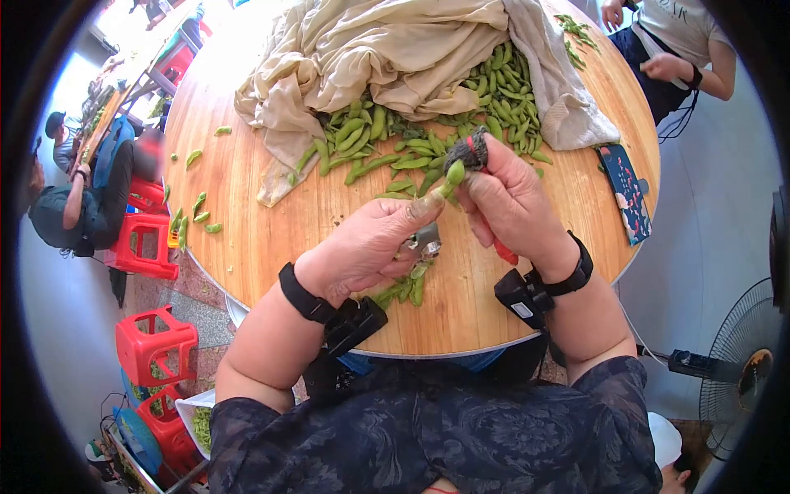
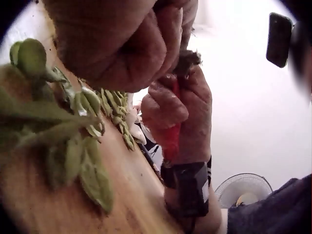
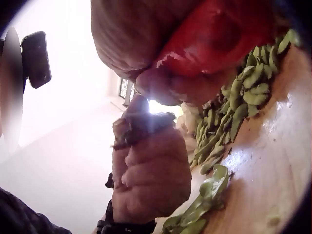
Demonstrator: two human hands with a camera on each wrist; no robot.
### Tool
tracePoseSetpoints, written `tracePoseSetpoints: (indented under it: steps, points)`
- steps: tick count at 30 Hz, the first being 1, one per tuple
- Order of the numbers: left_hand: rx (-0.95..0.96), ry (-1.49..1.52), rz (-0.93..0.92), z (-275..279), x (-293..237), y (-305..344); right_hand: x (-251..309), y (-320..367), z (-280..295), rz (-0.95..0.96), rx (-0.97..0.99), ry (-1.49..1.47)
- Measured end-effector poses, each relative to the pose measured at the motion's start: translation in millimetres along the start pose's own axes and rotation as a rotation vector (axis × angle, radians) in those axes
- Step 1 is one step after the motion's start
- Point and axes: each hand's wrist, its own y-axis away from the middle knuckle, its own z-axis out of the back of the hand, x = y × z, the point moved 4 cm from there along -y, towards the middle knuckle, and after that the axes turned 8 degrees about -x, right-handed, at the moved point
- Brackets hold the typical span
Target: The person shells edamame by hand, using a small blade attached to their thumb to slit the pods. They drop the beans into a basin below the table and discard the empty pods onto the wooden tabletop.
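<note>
My left hand (image 1: 366, 247) pinches a green soybean pod (image 1: 453, 175) at its lower end, thumb on top. Something grey and shiny (image 1: 425, 237) sits at the fingers of this hand. Close beside it on the right, my right hand (image 1: 517, 198) curls round a red-handled tool (image 1: 504, 251); the red handle (image 3: 214, 41) fills its palm in the right wrist view, and the tool's working end is hidden. Dark, frayed wrapping (image 1: 467, 152) with a red stripe shows at the right fingertips, right by the pod. Several opened pods (image 1: 403, 288) lie below the left hand.
A heap of pods (image 1: 510, 95) lies partly under a beige cloth (image 1: 370, 58) on the round wooden table (image 1: 271, 239). A dark blue patterned booklet-like item (image 1: 625, 193) is at the right edge. Red stools (image 1: 156, 342) stand left, a fan (image 1: 745, 370) right. Other people are around.
</note>
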Motion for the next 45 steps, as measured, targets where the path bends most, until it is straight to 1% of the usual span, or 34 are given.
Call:
tracePoseSetpoints:
  steps: [2, 3, 5, 6, 8, 9, 11, 13, 15, 16, 18, 19, 21, 23, 24, 25, 26, 27, 28, 30, 32, 36, 37, 38, 39, 42, 45]
  points:
    - [-0.169, -0.266, -0.173, 1, -10, 5, 2, -3, 10, 0.255, -0.13, 0.291]
    - [-0.17, -0.267, -0.174, 1, -11, 6, -1, -5, 11, 0.256, -0.13, 0.29]
    - [-0.156, -0.334, -0.35, 1, -17, 10, 10, 0, 6, 0.761, -0.229, 0.754]
    - [-0.163, -0.332, -0.345, 3, -16, 10, 9, 2, 2, 0.757, -0.224, 0.748]
    - [-0.119, -0.422, -0.442, 2, -17, 8, 7, 7, -11, 0.708, -0.149, 0.825]
    - [-0.125, -0.422, -0.437, 4, -12, 4, 7, 10, -14, 0.676, -0.081, 0.839]
    - [-0.066, -0.376, -0.541, 5, -6, -4, 2, 9, -14, 0.687, -0.065, 0.814]
    - [-0.038, -0.379, -0.526, 0, -7, -2, 0, 7, -12, 0.7, -0.055, 0.796]
    - [-0.011, -0.385, -0.515, -3, -10, 0, -2, 4, -12, 0.643, 0.023, 0.729]
    - [0.005, -0.402, -0.496, -4, -10, 2, 1, 5, -11, 0.644, 0.022, 0.729]
    - [0.022, -0.42, -0.475, -5, -11, 4, -2, 2, -9, 0.198, 0.134, 0.472]
    - [0.036, -0.426, -0.463, -5, -10, 4, 3, 2, -7, 0.198, 0.134, 0.472]
    - [0.049, -0.432, -0.451, -6, -12, 6, -4, 4, -7, -0.207, 0.228, 0.136]
    - [-0.062, -0.396, -0.272, -1, -12, 4, -5, 3, -7, -0.192, 0.208, 0.155]
    - [-0.065, -0.398, -0.274, 1, -12, 3, -6, 3, -7, -0.179, 0.187, 0.174]
    - [-0.062, -0.317, -0.269, 3, -9, 0, -8, 2, -7, -0.177, 0.189, 0.173]
    - [-0.057, -0.235, -0.262, 4, -8, -2, -5, 1, -6, 0.003, 0.146, 0.306]
    - [-0.058, -0.235, -0.262, 5, -8, -2, 0, 1, -5, 0.183, 0.1, 0.437]
    - [-0.059, -0.195, -0.268, 5, -9, -1, -1, 1, -5, 0.182, 0.1, 0.437]
    - [-0.061, -0.154, -0.273, 8, -7, -3, 5, 3, -6, 0.454, 0.023, 0.637]
    - [0.015, -0.174, -0.336, 11, -6, -6, 4, 2, -6, 0.463, 0.018, 0.634]
    - [-0.042, -0.263, -0.342, 1, -11, 3, 5, 3, -5, 0.449, 0.025, 0.676]
    - [-0.036, -0.297, -0.378, 0, -11, 5, 4, 3, -4, 0.448, 0.023, 0.673]
    - [-0.03, -0.331, -0.414, -1, -11, 6, 4, 3, -4, 0.493, 0.032, 0.696]
    - [-0.028, -0.332, -0.41, -2, -11, 6, 4, 2, -3, 0.537, 0.041, 0.719]
    - [-0.068, -0.275, -0.373, -4, -9, 4, 6, 1, -2, 0.508, 0.092, 0.718]
    - [-0.067, -0.332, -0.337, -2, -5, 3, 6, 1, -1, 0.511, 0.132, 0.757]
